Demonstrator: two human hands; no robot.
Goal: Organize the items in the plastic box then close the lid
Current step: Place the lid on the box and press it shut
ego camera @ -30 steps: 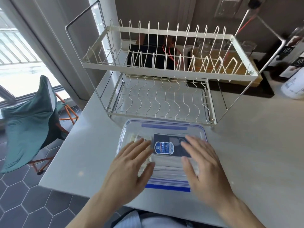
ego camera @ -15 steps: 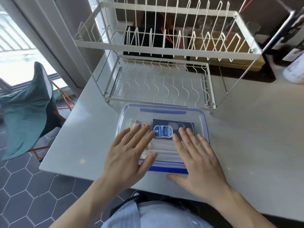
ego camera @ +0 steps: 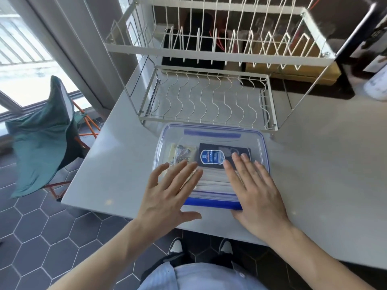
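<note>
While a green fabric chair [ego camera: 41, 141] stands over dark hexagonal floor tiles at far left, a clear rectangular plastic box [ego camera: 211, 162] with rounded corners sits at the near edge of a smooth pale countertop [ego camera: 326, 164], its blue-trimmed lid [ego camera: 211, 133] on top; the left hand [ego camera: 169, 193] lies flat, fingers spread, and the right hand [ego camera: 255, 191] lies flat, fingers together, both on the lid; a white wire dish rack [ego camera: 209, 97] stands just behind, bare counter opening to the right
</note>
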